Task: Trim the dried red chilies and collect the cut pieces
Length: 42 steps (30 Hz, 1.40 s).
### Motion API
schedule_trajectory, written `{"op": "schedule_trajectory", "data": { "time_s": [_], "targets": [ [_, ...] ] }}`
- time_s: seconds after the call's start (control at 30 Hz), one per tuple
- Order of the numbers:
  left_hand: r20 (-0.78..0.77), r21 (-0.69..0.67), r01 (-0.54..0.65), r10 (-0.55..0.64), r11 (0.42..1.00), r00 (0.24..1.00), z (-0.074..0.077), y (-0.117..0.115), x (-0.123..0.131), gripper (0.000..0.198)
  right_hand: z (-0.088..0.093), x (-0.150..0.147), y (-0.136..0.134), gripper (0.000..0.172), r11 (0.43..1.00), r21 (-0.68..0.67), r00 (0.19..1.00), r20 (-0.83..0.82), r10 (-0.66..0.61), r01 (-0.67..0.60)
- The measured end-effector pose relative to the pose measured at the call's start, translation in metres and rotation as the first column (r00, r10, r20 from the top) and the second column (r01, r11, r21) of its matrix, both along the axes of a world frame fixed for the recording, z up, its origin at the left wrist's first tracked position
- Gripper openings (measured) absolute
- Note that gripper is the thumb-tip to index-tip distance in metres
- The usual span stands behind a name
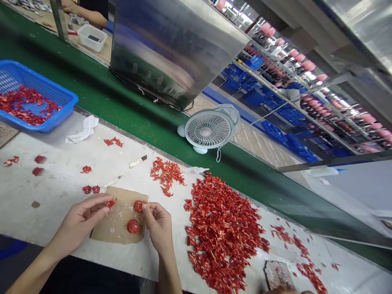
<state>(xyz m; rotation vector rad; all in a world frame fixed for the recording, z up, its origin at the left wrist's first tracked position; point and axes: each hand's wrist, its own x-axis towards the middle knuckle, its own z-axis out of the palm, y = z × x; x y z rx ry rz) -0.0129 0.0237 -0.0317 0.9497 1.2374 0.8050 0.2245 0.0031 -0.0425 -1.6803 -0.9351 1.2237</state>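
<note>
My left hand (81, 220) pinches a small red spiky piece (111, 202) between thumb and fingertips, over the left edge of a brown cardboard sheet (102, 228). With thumb and index finger, my right hand (159, 225) grips a round red piece (137, 206) at its right side, over the sheet's upper right part. Just below it on the cardboard sits a shiny round red part (132, 226), touched by neither hand. A pale-handled tool (112, 182) and two dark red pieces (91, 189) lie beyond the cardboard.
To the right spreads a large pile of red pieces (223, 232), with a smaller heap (167, 175) behind. A blue basket (61, 100) stands far left. A fan (209, 128) is on the green strip (137, 110). Another person's hand (286, 290) shows at the bottom right.
</note>
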Motion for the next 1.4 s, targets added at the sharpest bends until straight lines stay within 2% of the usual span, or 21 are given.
{"op": "schedule_trajectory", "data": {
  "time_s": [0.13, 0.3, 0.4, 0.53, 0.63, 0.77, 0.9, 1.03, 1.2, 1.4],
  "targets": [
    [0.03, -0.004, -0.024, 0.025, 1.0, 0.999, -0.003, 0.0, 0.002, 0.038, -0.002, -0.003, 0.001, 0.039, 1.0, -0.005, 0.999, -0.048, -0.002, 0.002],
    [0.105, -0.057, -0.011, 0.017, 0.998, 0.994, -0.006, -0.003, 0.005, 0.036, -0.002, 0.001, -0.001, 0.037, 0.998, -0.056, 0.942, -0.333, -0.04, 0.023],
    [0.168, -0.109, 0.032, -0.013, 0.994, 0.986, -0.004, -0.006, 0.015, 0.036, 0.006, 0.0, -0.002, 0.037, 0.996, -0.084, 0.864, -0.498, -0.073, 0.035],
    [0.231, -0.126, 0.059, -0.028, 0.99, 0.972, 0.0, -0.01, 0.033, 0.034, 0.021, -0.007, -0.005, 0.036, 0.997, -0.081, 0.821, -0.568, -0.055, 0.01],
    [0.306, -0.117, 0.052, -0.014, 0.992, 0.952, 0.003, -0.012, 0.043, 0.029, 0.027, -0.013, -0.008, 0.034, 0.999, -0.043, 0.828, -0.561, -0.012, -0.014],
    [0.352, -0.106, 0.054, -0.014, 0.993, 0.936, 0.006, -0.014, 0.048, 0.026, 0.03, -0.02, -0.01, 0.029, 0.998, 0.036, 0.882, -0.466, 0.062, -0.051],
    [0.347, -0.106, 0.052, -0.012, 0.993, 0.938, 0.005, -0.013, 0.047, 0.026, 0.034, -0.025, -0.011, 0.029, 0.997, 0.06, 0.951, -0.305, 0.057, -0.04],
    [0.35, -0.121, 0.036, 0.009, 0.992, 0.937, 0.003, -0.013, 0.047, 0.026, 0.038, -0.03, -0.011, 0.029, 0.997, 0.075, 0.974, -0.223, 0.033, -0.017],
    [0.352, -0.166, 0.012, 0.048, 0.986, 0.935, 0.004, -0.014, 0.048, 0.03, 0.039, -0.036, -0.015, 0.026, 0.996, 0.091, 0.984, -0.18, -0.001, 0.018],
    [0.297, -0.094, -0.045, 0.071, 0.995, 0.952, 0.007, -0.013, 0.049, 0.024, 0.04, -0.035, -0.019, 0.02, 0.995, 0.097, 0.976, -0.218, 0.025, -0.004]
  ]
}}
